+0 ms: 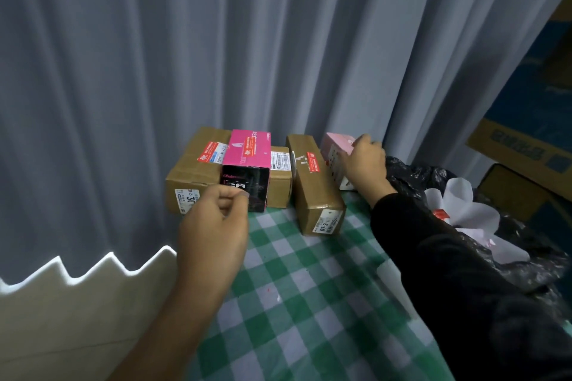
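Grey curtain (154, 56), checked cloth (309, 288), perhaps rubbish bag (411, 176)

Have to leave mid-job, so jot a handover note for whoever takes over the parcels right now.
Right hand: grips the pale pink cardboard box at the table's far right.
Left hand: fingers curled, holding nothing, in front of the magenta-and-black carton.
The long brown cardboard parcel lies between the two, on the green checked tablecloth.
Done: nothing looks opened.
Left: probably bring the pink box forward, then handle the rest.
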